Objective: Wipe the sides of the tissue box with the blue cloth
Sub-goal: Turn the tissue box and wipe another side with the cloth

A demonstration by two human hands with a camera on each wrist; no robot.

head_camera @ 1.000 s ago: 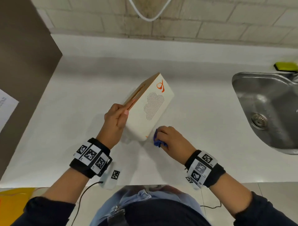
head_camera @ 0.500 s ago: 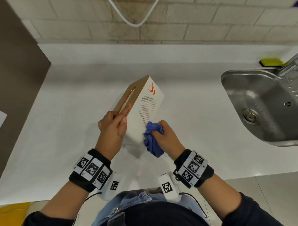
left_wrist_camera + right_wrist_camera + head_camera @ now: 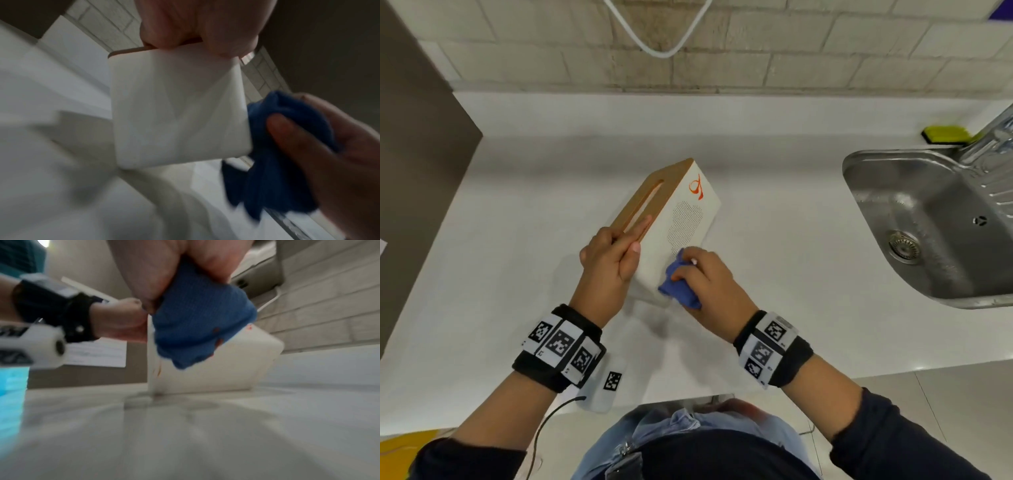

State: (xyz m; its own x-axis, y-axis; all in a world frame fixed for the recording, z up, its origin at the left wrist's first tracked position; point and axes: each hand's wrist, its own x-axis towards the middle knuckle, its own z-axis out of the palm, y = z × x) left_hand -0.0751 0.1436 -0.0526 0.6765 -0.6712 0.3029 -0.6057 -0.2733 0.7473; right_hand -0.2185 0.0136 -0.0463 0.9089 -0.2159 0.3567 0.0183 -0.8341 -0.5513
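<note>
A white tissue box (image 3: 681,219) with a brown slotted top stands tilted on the white counter (image 3: 774,274). My left hand (image 3: 616,260) grips its near end, fingers over the slotted top and thumb at the white side. My right hand (image 3: 702,277) holds the bunched blue cloth (image 3: 676,281) against the near part of the long white side. In the left wrist view the box's near end face (image 3: 176,107) shows, with the cloth (image 3: 277,154) at its right edge. From the right wrist the cloth (image 3: 197,321) covers part of the box (image 3: 226,366).
A steel sink (image 3: 935,222) is set into the counter at the right, with a yellow-green sponge (image 3: 947,134) behind it. A brown panel (image 3: 417,171) stands at the left. The brick wall (image 3: 722,48) runs along the back.
My right hand brought the cloth up from the counter beside the box's near bottom corner onto its long white side. The left hand keeps its grip on the box.
</note>
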